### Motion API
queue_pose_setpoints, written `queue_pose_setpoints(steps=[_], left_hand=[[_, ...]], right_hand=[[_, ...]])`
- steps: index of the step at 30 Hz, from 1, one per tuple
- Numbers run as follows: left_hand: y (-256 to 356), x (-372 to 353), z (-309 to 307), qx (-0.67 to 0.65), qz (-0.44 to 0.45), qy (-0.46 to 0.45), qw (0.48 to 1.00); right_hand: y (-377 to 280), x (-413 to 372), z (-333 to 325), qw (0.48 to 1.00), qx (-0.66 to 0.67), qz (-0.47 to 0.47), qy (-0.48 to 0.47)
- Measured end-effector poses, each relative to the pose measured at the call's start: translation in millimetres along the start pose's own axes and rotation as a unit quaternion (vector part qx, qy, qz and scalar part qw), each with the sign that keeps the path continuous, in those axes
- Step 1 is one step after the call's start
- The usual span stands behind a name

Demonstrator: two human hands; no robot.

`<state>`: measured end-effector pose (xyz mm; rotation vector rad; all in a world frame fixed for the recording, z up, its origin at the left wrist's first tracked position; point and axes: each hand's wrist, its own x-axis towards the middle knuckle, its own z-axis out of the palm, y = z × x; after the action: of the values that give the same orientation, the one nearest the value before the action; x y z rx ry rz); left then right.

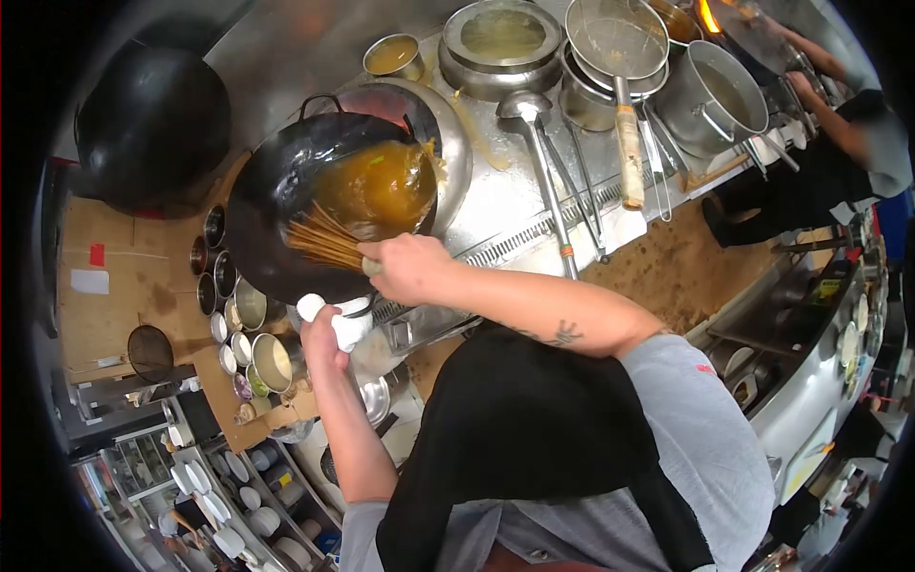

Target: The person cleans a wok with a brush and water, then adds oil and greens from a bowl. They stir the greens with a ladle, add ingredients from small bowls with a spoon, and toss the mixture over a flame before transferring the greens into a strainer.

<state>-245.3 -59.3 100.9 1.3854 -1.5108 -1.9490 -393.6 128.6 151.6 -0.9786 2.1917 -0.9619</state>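
Head view, right hand (412, 270) gripping brush (324, 236) in wok (262, 205)

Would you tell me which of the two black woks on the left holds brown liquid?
The nearer wok, where the right hand holds a brush; brown liquid pools inside it. The other wok, farther left, shows only dark metal.

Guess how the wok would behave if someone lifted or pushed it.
The wok would probably feel heavy, being wide and holding a pool of brown liquid. Its curved sides suggest it could rock when pushed, and the loose liquid would likely slosh. The dark, metal-looking wall should stay stiff.
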Motion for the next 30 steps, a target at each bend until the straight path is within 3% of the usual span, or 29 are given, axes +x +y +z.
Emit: queue_pose_setpoints(steps=[3,7,10,15,21,24,25,28,29,30], left_hand=[[10,-11,9,0.046,0.041,0.011,0.998],[25,-10,12,0.128,0.086,0.007,0.988],[44,-11,19,0.166,0.126,0.004,0.978],[70,0,19,0.256,0.163,-0.024,0.953],[104,-29,34,0.338,0.242,-0.050,0.908],[106,-35,30,0.395,0.278,-0.034,0.875],[103,-35,28,0.418,0.274,-0.018,0.866],[74,-12,2,0.304,0.276,-0.026,0.911],[73,-13,-7,0.298,0.203,-0.031,0.932],[61,-11,-23,0.265,0.162,-0.009,0.951]], right_hand=[[-1,21,13,0.999,-0.027,0.006,-0.041],[12,34,26,0.999,0.044,-0.007,-0.008],[21,44,28,0.986,0.160,0.040,-0.025],[46,69,64,0.952,0.302,0.039,0.040],[30,46,26,0.795,0.585,0.118,-0.108],[28,48,29,0.781,0.601,0.102,-0.136],[24,44,23,0.799,0.568,0.125,-0.156],[28,34,32,0.943,0.319,-0.020,-0.094],[39,30,6,0.983,0.126,0.010,-0.135],[93,69,29,0.987,-0.103,0.048,-0.118]])
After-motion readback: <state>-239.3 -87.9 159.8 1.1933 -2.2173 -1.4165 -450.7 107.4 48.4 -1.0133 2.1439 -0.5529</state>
